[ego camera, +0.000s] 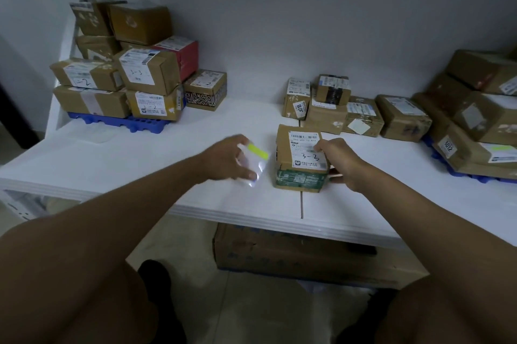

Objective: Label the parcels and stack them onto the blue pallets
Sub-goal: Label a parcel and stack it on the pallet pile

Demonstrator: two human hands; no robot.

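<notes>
Head view — white worktop. Parcel marked "3-3", near centre: right hand grip curled round its right side. Left hand just left of it, grip pinching a blurred label sheet with yellow strip. Blue pallet far left — stacked parcels on it.

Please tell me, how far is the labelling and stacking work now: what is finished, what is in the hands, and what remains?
Done: labelled parcels are stacked on the left blue pallet; more sit on the right blue pallet.
In hand: the right hand holds the parcel marked 3-3; the left hand holds a small sheet with a yellow strip.
Left: this parcel is not yet stacked, and loose parcels wait on the white table.
</notes>
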